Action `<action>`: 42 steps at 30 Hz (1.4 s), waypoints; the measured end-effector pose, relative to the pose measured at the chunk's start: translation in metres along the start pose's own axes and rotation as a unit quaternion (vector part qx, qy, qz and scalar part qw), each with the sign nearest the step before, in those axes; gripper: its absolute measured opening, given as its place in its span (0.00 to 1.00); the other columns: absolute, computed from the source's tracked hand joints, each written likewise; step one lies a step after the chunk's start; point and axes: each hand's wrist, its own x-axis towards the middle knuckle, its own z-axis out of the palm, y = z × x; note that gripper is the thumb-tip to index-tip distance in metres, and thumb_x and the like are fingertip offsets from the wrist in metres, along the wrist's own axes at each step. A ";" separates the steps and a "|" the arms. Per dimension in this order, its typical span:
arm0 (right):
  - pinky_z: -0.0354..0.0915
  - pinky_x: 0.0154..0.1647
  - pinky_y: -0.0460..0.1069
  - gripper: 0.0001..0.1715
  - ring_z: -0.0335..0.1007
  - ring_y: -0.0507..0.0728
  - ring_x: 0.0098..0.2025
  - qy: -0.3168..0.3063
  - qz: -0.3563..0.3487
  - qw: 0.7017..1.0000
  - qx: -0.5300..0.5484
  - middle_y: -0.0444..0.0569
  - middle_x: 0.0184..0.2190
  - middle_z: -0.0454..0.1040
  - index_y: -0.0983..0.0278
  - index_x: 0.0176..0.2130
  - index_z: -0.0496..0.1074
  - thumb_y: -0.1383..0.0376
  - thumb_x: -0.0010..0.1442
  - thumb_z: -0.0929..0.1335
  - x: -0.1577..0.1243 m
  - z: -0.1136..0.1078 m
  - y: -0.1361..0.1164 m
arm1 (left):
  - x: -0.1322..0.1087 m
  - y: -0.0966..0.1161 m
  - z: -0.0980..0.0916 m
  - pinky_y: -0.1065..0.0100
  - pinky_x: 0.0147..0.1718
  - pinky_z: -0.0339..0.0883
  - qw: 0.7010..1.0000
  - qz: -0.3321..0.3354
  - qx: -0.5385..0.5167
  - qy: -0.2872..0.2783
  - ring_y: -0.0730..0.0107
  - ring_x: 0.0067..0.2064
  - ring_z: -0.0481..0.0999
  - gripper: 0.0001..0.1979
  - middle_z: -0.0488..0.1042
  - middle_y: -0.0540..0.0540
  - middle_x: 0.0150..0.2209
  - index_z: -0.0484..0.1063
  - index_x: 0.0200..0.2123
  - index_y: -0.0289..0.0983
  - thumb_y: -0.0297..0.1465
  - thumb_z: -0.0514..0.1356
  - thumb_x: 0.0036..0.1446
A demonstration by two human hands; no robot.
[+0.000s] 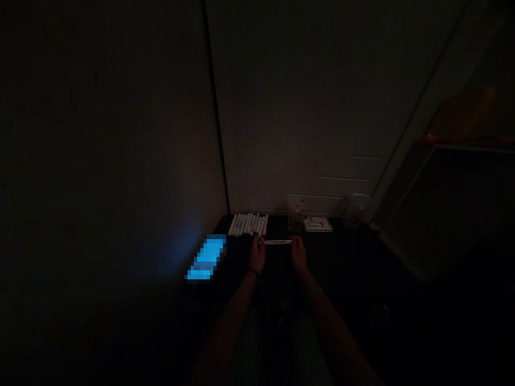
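Observation:
A white marker pen (278,242) is held level between my two hands over the dark table. My left hand (257,254) is closed on its left end, and my right hand (298,254) pinches the right end. Dim light hides the finer finger details and whether a cap is on. Just beyond my left hand lies a row of several white markers (246,223), side by side with coloured ends toward me. Past my right hand, a stack of white markers (318,224) lies on its side near the wall.
A clear plastic container (296,215) with a label stands behind the hands, and another clear container (355,211) stands farther right. A glowing, pixelated screen (206,258) lies at the left edge. Walls close in the back and left; a panel (406,214) rises at right.

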 end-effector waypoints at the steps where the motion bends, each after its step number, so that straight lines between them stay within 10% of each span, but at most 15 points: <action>1: 0.56 0.27 0.44 0.18 0.61 0.51 0.26 0.002 0.002 1.000 0.004 0.42 0.24 0.66 0.62 0.36 0.66 0.56 0.55 0.56 0.000 0.000 0.001 | 0.000 0.000 0.000 0.72 0.27 0.57 1.000 0.000 -0.001 0.000 0.74 0.26 0.65 0.17 0.67 0.50 0.24 0.64 0.36 0.37 0.42 0.47 0.52; 42: 0.56 0.25 0.44 0.21 0.58 0.49 0.23 0.030 0.046 0.993 0.104 0.42 0.22 0.66 0.63 0.36 0.64 0.49 0.53 0.58 0.003 -0.001 0.003 | -0.001 0.005 -0.001 0.70 0.34 0.60 0.998 0.010 -0.062 -0.023 0.71 0.31 0.67 0.19 0.69 0.48 0.26 0.67 0.32 0.36 0.44 0.45 0.53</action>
